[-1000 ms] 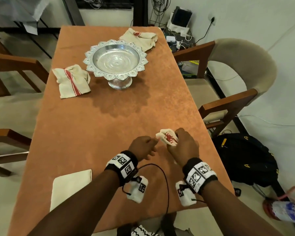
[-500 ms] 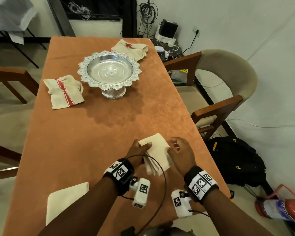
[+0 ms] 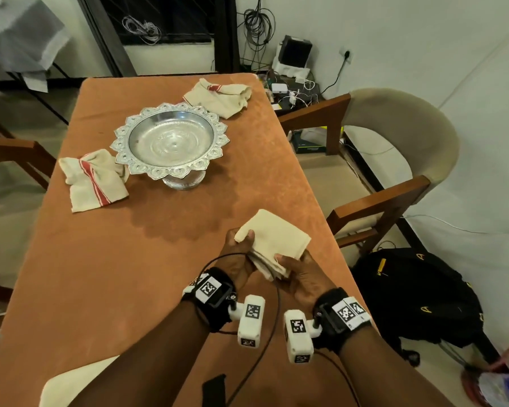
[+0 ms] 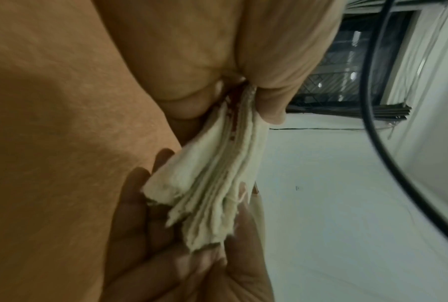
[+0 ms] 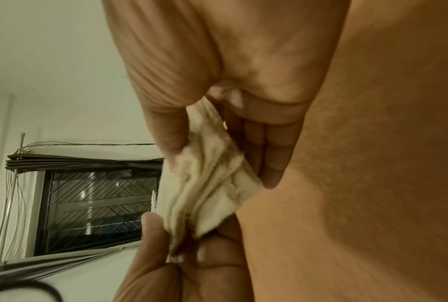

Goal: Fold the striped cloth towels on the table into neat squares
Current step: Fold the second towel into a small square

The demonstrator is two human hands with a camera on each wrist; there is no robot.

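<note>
So from the head cam, both hands are up over the near right part of the orange counter (image 3: pixel 165 259), holding a folded cream towel (image 3: pixel 272 240) between them. The left hand (image 3: pixel 238 259) pinches the towel's left corner with the thumb on top, and the right hand (image 3: pixel 301 274) pinches the near corner, where the stacked layers fan out a bit. Whether the towel is touching the counter or just above it, can't tell from here. Farther back there's a silver pedestal bowl (image 3: pixel 171 142) with a scalloped rim, a crumpled towel with a red stripe (image 3: pixel 96 180) just left of it, and another crumpled red-striped towel (image 3: pixel 221 96) near the far edge behind the bowl. One more folded cream cloth (image 3: pixel 71 383) lies at the near left edge, partly hidden by the left arm. A wooden armchair (image 3: pixel 394 160) stands to the right, with a black backpack (image 3: pixel 417 295) on the floor beside it. Left wrist cam: the left hand (image 4: pixel 166 71) clamps the towel (image 4: pixel 212 183) between thumb and fingers, a bit of red showing between the layers, and the right hand (image 4: pixel 192 255) grips the loose ends. Right wrist cam: same deal, the right hand (image 5: pixel 230 81) pinching one end of the towel (image 5: pixel 210 183), the left hand (image 5: pixel 186 265) pinching the other.
</note>
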